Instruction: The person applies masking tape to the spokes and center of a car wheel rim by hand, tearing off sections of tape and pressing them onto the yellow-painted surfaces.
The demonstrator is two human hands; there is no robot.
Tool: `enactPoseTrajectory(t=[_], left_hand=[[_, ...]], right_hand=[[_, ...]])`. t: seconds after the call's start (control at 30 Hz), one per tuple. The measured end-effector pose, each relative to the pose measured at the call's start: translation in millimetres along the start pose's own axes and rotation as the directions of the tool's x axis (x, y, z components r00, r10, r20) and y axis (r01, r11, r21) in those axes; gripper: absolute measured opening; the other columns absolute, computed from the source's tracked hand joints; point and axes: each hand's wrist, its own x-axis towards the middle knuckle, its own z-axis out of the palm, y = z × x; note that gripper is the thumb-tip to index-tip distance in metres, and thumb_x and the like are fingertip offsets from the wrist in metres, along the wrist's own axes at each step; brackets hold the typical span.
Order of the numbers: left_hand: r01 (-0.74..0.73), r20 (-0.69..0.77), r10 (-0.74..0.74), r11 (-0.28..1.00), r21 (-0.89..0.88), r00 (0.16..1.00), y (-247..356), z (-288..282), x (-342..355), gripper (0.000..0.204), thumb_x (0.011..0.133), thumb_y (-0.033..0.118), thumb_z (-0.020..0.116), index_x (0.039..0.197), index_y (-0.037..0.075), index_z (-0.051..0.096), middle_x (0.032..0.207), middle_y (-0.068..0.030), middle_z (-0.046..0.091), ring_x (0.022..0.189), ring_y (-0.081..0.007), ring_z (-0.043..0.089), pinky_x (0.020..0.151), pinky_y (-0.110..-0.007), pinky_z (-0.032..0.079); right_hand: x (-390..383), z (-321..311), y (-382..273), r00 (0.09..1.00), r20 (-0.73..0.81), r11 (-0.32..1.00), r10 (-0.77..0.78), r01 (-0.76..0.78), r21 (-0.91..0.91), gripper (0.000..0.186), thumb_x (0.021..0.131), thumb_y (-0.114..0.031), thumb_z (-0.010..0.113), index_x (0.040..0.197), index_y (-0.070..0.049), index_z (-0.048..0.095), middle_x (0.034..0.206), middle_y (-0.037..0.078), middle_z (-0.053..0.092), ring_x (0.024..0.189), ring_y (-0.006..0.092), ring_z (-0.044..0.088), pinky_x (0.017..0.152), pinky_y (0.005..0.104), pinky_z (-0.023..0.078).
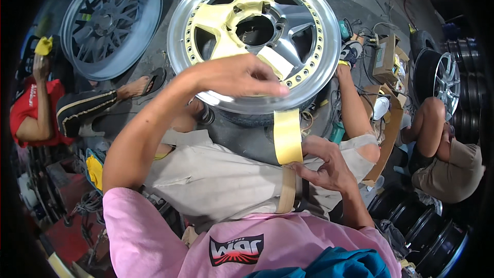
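Note:
In front of me, tilted up, is a large silver alloy wheel [177,31] with a polished lip and small bolts around its face. Yellow masking tape [211,18] covers its upper and left spokes, while the right spoke [301,19] is bare metal. A pale piece of tape [276,62] lies on the lower right spoke. My left hand [239,75] hovers over the wheel's lower edge, fingers loosely stretched with nothing visible in them. Just below the rim, my right hand [327,163] pinches a wide strip of yellow masking tape [288,136]; a tan band [286,190] continues beneath it.
The wheel rests on a black tyre [242,119]. Another spoked wheel [110,20] leans at left, near a person in red [38,108]. Cardboard boxes [386,59], cables and a second person [445,162] are at right. Dark rims [422,226] lie at lower right.

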Motion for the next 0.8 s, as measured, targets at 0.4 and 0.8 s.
enactPoseTrajectory(t=[0.4,0.8], left_hand=[[-0.063,0.075,0.069,0.995,-0.082,0.995,-11.3,26.6,10.0,0.031,0.092,0.029,0.081,0.099,0.000,0.076,0.087,-0.0062,0.073,0.082,-0.0146,0.066,0.078,-0.032,0.052],[-0.078,-0.246,0.136,0.970,0.231,0.960,-21.7,40.8,32.6,0.025,0.092,0.021,0.077,0.099,-0.004,0.075,0.089,-0.0196,0.074,0.084,-0.0300,0.071,0.077,-0.041,0.054]], right_hand=[[-17.4,28.5,-3.8,0.988,-0.107,0.975,0.109,-0.085,0.207,0.029,0.085,-0.014,0.084,0.105,0.000,0.069,0.089,0.005,0.068,0.083,0.0149,0.063,0.076,0.0308,0.050],[-10.8,65.2,88.3,0.782,0.090,0.645,0.616,-0.567,0.513,0.037,0.094,-0.038,0.079,0.104,-0.003,0.074,0.085,-0.001,0.070,0.076,0.0055,0.061,0.071,0.0248,0.049]])
